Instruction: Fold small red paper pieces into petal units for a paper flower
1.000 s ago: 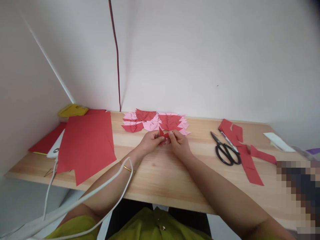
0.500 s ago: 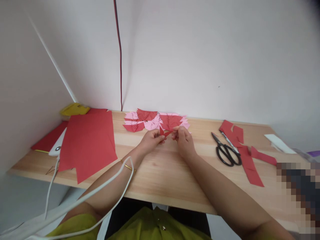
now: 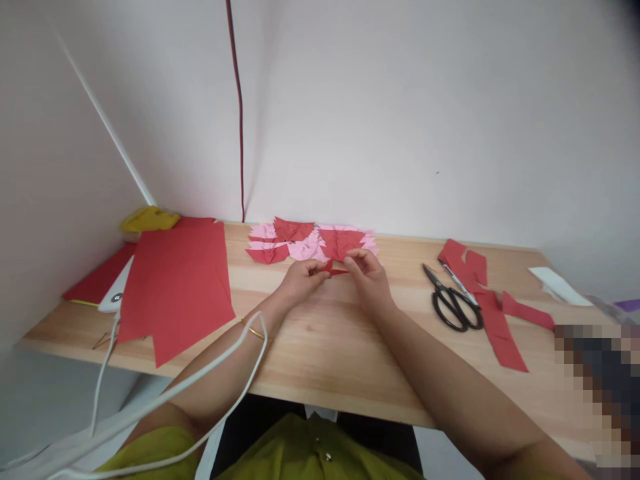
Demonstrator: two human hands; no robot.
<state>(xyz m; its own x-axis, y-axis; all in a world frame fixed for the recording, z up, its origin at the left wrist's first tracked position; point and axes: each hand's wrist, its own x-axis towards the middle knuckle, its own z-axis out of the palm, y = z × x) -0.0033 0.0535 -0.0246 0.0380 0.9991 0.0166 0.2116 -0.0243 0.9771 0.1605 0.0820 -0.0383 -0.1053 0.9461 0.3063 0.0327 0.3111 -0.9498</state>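
My left hand (image 3: 303, 280) pinches a small folded piece of red paper (image 3: 339, 272) between thumb and fingers, a little above the table. One pointed end of it sticks out to the right. Beside that point is my right hand (image 3: 369, 277), its fingers loosely curved and the thumb apart from them; whether the palm side touches the paper is hidden. Just behind both hands lie several zigzag-edged cutouts, red paper cutouts (image 3: 294, 231) overlapping pink paper cutouts (image 3: 306, 249).
Black-handled scissors (image 3: 453, 308) and a pen (image 3: 457, 280) lie at right beside red paper scraps (image 3: 505, 340). Large red sheets (image 3: 177, 287) cover a white power strip (image 3: 116, 293) at left, near a yellow packet (image 3: 150, 219). A white cable (image 3: 200, 383) crosses before my left arm.
My right hand has loosened from the red paper, its fingers now less closed. The paper's free point has tipped lower, while my left hand keeps its pinch.
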